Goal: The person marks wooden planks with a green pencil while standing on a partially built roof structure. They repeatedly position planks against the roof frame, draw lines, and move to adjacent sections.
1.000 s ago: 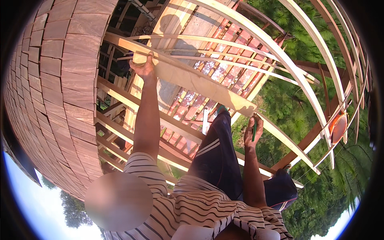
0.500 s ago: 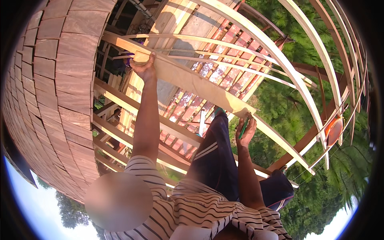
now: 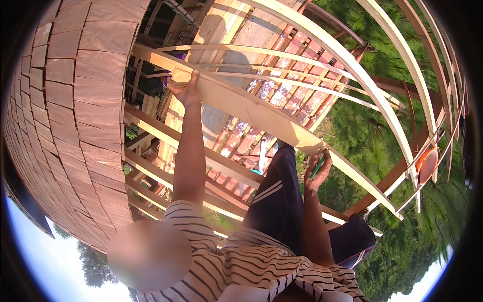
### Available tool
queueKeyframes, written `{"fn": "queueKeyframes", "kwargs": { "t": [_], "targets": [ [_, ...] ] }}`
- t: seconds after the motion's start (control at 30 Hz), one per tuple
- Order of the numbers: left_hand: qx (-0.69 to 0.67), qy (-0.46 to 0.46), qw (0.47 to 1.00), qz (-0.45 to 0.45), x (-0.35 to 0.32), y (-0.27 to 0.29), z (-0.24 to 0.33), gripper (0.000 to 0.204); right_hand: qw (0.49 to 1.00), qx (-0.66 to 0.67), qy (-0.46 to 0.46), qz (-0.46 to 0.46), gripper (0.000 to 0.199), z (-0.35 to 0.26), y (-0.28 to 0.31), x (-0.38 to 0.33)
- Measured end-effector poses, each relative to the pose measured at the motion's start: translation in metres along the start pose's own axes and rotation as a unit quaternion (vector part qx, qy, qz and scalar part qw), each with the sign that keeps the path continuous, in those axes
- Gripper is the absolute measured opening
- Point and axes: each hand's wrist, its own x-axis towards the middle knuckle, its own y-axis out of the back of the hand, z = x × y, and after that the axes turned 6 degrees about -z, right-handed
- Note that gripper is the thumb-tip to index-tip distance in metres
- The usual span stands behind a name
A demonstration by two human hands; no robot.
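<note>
A long pale wooden board (image 3: 251, 107) lies slantwise along a rafter (image 3: 359, 176). At the board's upper left end, my left hand (image 3: 186, 90) is closed on it, beside a small pale wood block face (image 3: 181, 75). My right hand (image 3: 319, 168) is at the board's lower right end, closed round a green pencil (image 3: 317, 167). The pencil leans up and to the right, its upper end close to the board's edge. My right fingertips are near or touching the board; exact contact is hard to see.
Wooden shingles (image 3: 100, 100) cover the roof on the left. Several rafters (image 3: 156, 126) run below the board. Curved wooden strips (image 3: 347, 55) arch over the right side. Beneath lie reddish slats (image 3: 297, 55) with gaps, and green foliage (image 3: 367, 126). An orange oval object (image 3: 427, 164) hangs at right.
The whole view has shifted slightly. The pencil in my right hand has tilted from nearly upright to leaning right. My left hand keeps its hold on the board.
</note>
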Motion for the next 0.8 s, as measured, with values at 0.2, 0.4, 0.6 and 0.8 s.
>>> {"fn": "queueKeyframes", "kwargs": {
  "t": [0.2, 0.4, 0.6, 0.8],
  "targets": [
    [-0.023, 0.068, 0.997, 0.003, -0.012, 0.021, 0.001, 0.096, 0.997, 0.069, -0.039, -0.018, 0.035, 0.018, -0.005, -0.023],
    [0.015, 0.068, 0.998, 0.009, -0.025, 0.037, 0.003, 0.085, 0.977, 0.175, -0.122, 0.021, 0.033, 0.026, -0.005, -0.048],
    [0.028, 0.116, 0.993, -0.023, 0.008, 0.034, -0.004, 0.095, 0.994, 0.078, -0.053, 0.046, 0.033, 0.005, -0.001, -0.032],
    [0.035, 0.082, 0.995, -0.054, 0.030, 0.028, -0.002, 0.100, 0.990, 0.098, -0.090, 0.034, 0.036, 0.002, -0.012, -0.041]
  ]
}}
